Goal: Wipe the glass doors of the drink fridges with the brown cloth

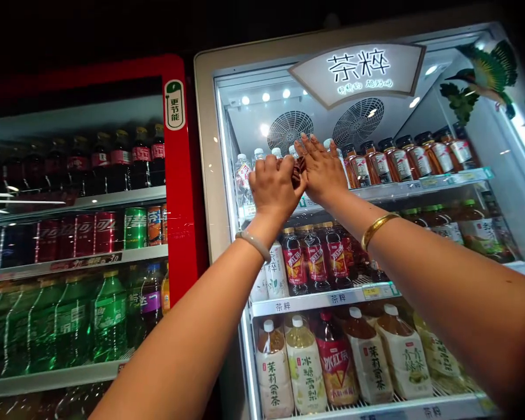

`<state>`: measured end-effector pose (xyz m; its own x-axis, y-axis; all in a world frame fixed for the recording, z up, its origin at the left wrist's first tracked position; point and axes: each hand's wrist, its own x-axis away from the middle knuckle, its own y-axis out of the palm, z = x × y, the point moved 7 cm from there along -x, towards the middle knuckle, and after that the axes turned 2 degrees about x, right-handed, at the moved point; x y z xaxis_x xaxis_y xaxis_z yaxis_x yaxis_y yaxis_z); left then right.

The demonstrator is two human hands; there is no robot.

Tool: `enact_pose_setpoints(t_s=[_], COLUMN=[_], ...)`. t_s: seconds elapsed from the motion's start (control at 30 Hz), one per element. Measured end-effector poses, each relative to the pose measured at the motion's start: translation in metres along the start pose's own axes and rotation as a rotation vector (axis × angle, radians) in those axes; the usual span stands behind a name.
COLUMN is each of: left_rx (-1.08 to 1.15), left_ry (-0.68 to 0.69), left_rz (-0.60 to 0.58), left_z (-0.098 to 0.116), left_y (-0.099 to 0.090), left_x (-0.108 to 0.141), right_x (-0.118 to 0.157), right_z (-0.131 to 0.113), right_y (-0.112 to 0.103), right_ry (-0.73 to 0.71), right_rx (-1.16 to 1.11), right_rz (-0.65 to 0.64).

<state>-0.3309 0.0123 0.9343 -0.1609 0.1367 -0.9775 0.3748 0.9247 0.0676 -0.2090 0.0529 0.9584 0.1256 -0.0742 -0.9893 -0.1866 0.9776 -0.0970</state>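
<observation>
My left hand (pixel 272 185) is raised before the glass front of a lit drinks fridge (pixel 203 146), its fingers curled in. Something small and reddish brown (pixel 297 170) shows beside its fingers; whether it is an object or a reflection I cannot make out. My right hand (pixel 326 172) is just to the right, with its fingers stretched upward and flat toward the glass. The two hands meet near the thumbs. A grey bangle (pixel 254 247) circles my left wrist, a gold bangle (pixel 377 228) my right forearm. Behind the hands stand dark-capped bottles (pixel 400 163) on the top shelf.
Red-labelled bottles (pixel 317 259) fill the middle shelf, and large tea bottles (pixel 370 361) the lower one. To the left stands a red-framed fridge (pixel 181 192) with cola bottles, cans (pixel 105 230) and green bottles (pixel 110 315). A fan-shaped sign (pixel 308 76) tops the lit fridge.
</observation>
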Motion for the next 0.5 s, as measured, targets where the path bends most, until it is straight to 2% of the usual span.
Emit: enact_pose_setpoints(t_s=[0.1,0.2,0.27,0.33,0.4,0.5], left_rx=[-0.039,-0.049,-0.038,-0.029,-0.017,-0.008], left_ry=[0.078,0.131,0.036,-0.089,-0.149,-0.055], left_rz=[-0.059,-0.141,-0.107,-0.023,0.033,-0.019], left_z=[-0.001,-0.007,-0.013,-0.014,-0.003,0.030], left_y=[-0.001,0.003,0.004,0.004,0.005,0.013], left_x=[-0.004,-0.036,-0.060,-0.070,-0.063,-0.029], right_x=[-0.003,-0.005,-0.003,0.001,0.007,0.017], right_z=[0.002,0.013,0.027,0.048,0.070,0.085], right_y=[0.001,-0.004,-0.010,-0.017,-0.021,-0.023], right_ry=[-0.018,-0.114,-0.195,-0.186,-0.107,-0.048], right_rx=[0.018,0.037,0.070,0.094,0.070,-0.012], right_rz=[-0.030,-0.105,-0.134,-0.136,-0.106,-0.007])
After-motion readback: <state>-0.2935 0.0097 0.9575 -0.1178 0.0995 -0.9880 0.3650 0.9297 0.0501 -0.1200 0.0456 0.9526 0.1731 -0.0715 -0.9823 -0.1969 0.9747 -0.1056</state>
